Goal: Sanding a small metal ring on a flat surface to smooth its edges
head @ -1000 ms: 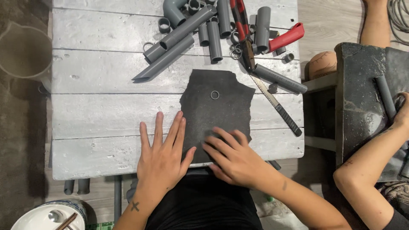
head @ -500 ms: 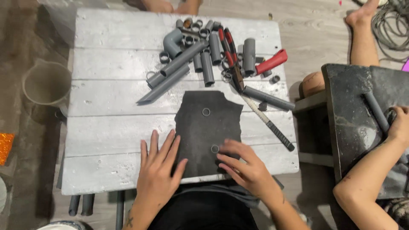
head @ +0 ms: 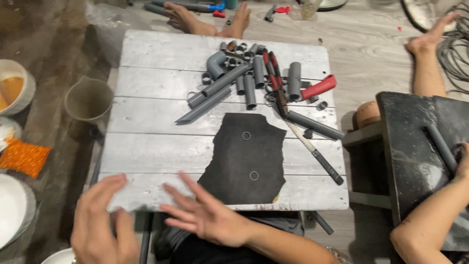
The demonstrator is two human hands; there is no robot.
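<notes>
At the near edge of the grey plank table (head: 161,142), nothing is being gripped: left hand (head: 100,222) and right hand (head: 207,215) are being held open, fingers spread, blurred. The black sheet (head: 246,156) with two small rings is lying flat just right of the right hand, untouched, grey pipe offcuts (head: 244,80) and a hacksaw (head: 312,149) being left beyond it.

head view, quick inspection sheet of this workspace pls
surface: grey plank table, worn.
job's things: black sheet flat at the near edge, two small rings on it.
clutter: grey pipe pieces, red-handled tool, saw.
grippers: left hand and right hand open, blurred, at the near edge, off the sheet.
cables: coil on the floor, far right.
surroundings: bucket, bowls, another person's arm on a dark slab.
</notes>
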